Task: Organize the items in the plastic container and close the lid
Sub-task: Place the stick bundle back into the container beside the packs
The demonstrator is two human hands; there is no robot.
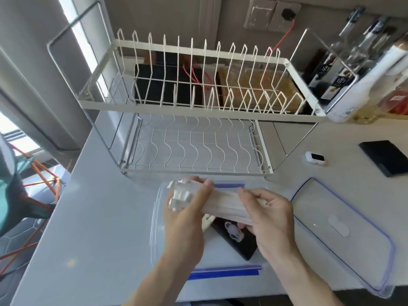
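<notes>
White and glossy, the bench (92, 217) carries a two-tier wire dish rack (194, 102) across the upper half of the frame, and in front of it, at lower centre, sits our clear plastic container (157, 237) with blue clip edges. Its lid (344, 233) lies flat just beside it at lower right, not yet fitted. We hold a long bundle of white paper-wrapped sticks (223, 203), likely disposable chopsticks, lengthwise above the open container: our left hand (187, 208) cups one end with its fingers wrapped round it, and our right hand (267, 210) grips the other end with curled fingers. A dark packet with a panda picture (234, 235) lies slanted on the container floor beneath. We judge the bundle light and fairly stiff along its length, but loose, so single sticks could slip out or fan apart; holding it at both ends keeps it together. The thin container wall should flex a little, so the lid probably needs pressing evenly around the rim.
</notes>
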